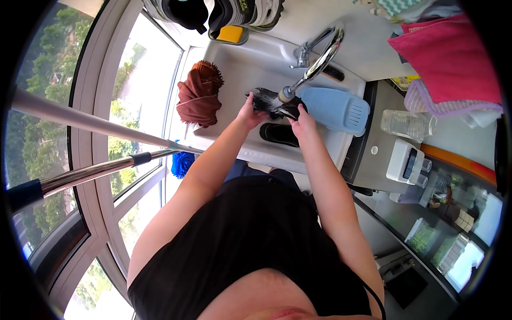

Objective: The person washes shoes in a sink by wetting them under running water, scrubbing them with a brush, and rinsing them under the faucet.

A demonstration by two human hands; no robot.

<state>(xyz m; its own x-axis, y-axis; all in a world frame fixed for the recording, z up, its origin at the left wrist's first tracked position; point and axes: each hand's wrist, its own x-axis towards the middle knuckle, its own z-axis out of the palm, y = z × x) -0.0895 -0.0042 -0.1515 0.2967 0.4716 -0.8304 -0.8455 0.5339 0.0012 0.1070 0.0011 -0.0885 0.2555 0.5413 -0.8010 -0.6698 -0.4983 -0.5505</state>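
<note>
Both of my hands hold a black shoe (262, 99) under the tap (326, 60) in the white sink (234, 69). My left hand (249, 113) grips its left end, and my right hand (303, 120) grips its right end. White streaks of water show on the shoe below the spout. A second black shoe (278, 135) lies in the sink just below my hands. The light blue washboard (333, 109) rests at the sink's right side, close to my right hand.
A bunched brown cloth (198, 98) lies on the sink's left edge. A yellow sponge (230, 34) and sneakers (240, 12) sit at the back, and a dark brush (334, 72) lies behind the tap. Long poles (90, 120) cross the left side by the windows. Pink cloth (440, 58) hangs at right.
</note>
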